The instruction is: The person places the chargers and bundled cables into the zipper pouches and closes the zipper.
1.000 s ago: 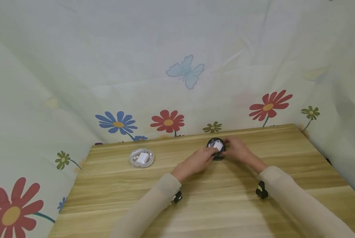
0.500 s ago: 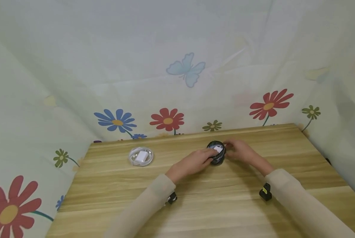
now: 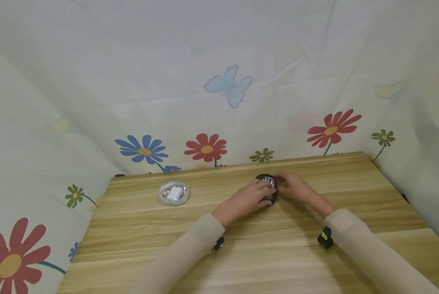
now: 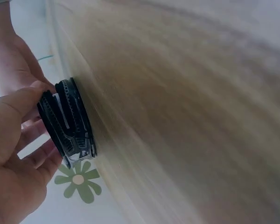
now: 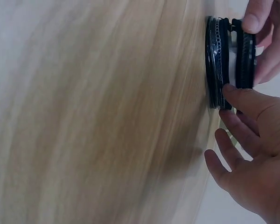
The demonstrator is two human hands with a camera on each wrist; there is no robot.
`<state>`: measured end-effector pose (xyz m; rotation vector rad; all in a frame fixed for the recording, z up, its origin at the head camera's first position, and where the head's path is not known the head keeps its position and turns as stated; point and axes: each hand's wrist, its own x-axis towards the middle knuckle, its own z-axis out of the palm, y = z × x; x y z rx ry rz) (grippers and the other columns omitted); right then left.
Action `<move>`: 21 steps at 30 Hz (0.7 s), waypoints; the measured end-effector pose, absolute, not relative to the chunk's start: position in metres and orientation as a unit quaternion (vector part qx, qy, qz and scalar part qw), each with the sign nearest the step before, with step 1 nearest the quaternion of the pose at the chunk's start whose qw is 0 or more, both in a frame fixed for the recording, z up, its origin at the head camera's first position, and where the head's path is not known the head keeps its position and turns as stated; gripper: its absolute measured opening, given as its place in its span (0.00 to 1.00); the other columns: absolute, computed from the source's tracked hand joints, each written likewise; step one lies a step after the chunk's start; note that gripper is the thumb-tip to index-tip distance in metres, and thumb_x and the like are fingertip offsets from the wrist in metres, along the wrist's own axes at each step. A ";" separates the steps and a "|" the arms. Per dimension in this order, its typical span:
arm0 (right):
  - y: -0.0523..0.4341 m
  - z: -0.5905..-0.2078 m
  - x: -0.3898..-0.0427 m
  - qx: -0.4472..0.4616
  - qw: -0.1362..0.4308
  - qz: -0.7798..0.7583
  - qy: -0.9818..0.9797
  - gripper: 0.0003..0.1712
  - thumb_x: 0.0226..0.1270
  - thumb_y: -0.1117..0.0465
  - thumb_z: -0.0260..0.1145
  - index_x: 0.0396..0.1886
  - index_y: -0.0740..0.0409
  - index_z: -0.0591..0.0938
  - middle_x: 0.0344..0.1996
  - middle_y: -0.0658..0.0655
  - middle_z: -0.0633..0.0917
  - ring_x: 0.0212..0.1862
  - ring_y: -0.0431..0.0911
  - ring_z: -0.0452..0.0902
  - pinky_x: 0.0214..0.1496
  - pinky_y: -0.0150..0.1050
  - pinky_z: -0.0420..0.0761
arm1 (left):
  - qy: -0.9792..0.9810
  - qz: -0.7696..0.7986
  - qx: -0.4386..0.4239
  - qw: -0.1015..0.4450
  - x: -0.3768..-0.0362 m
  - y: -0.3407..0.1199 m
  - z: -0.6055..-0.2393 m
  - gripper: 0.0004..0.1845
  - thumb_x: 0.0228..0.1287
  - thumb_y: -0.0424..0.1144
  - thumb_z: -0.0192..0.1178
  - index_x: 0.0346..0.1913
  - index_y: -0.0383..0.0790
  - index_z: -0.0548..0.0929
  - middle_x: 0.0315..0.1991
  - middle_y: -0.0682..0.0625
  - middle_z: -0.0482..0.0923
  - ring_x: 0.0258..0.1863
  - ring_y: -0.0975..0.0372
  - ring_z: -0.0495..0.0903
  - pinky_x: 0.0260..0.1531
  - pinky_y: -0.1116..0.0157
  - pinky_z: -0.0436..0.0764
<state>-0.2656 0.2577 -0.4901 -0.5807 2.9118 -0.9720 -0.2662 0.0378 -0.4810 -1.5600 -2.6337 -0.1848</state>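
A small round black zip case point(image 3: 272, 200) with a clear top stands near the table's back edge. In the left wrist view its two halves show zipper teeth, a gap and something white between them. My left hand point(image 3: 246, 199) holds the case from the left, fingers spread over its top and thumb at the rim. From the right, my right hand point(image 3: 294, 188) pinches the case's rim between thumb and index finger. The right wrist view shows that right hand point(image 5: 261, 140) with its other fingers held away from the case. The fingers hide part of the contents.
Farther left on the wooden table point(image 3: 204, 269) lies a clear round case point(image 3: 163, 196) with a white charger plug point(image 3: 174, 193) and a coiled white cable. A flower-printed cloth wall point(image 3: 160, 110) rises right behind the table and along both sides.
The left hand's fingers have spread over the top of the case, covering the white piece seen through it. The case's top has tilted slightly; the right hand stays at its right rim.
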 end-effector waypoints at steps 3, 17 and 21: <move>0.259 -0.490 -0.266 -0.198 0.011 -0.310 0.930 0.26 0.66 0.69 0.70 0.62 0.73 0.76 0.52 0.70 0.85 0.57 0.63 0.81 0.60 0.59 0.78 | -0.855 -0.042 -0.515 0.034 -0.269 0.039 -0.480 0.21 0.77 0.47 0.57 0.67 0.44 0.79 0.67 0.48 0.75 0.67 0.56 0.71 0.71 0.61 0.67; 0.256 -0.482 -0.258 -0.262 0.020 -0.275 0.925 0.28 0.63 0.76 0.67 0.64 0.71 0.75 0.55 0.70 0.83 0.59 0.65 0.79 0.60 0.61 0.78 | -0.852 0.022 -0.518 -0.071 -0.278 0.032 -0.453 0.22 0.76 0.37 0.59 0.70 0.50 0.78 0.65 0.49 0.73 0.62 0.57 0.74 0.63 0.66 0.74; 0.257 -0.478 -0.251 -0.252 0.012 -0.267 0.930 0.26 0.64 0.75 0.65 0.63 0.71 0.76 0.52 0.70 0.84 0.57 0.64 0.79 0.59 0.61 0.78 | -0.866 0.006 -0.498 -0.054 -0.277 0.032 -0.457 0.19 0.73 0.45 0.62 0.62 0.45 0.82 0.57 0.50 0.75 0.55 0.61 0.75 0.56 0.70 0.76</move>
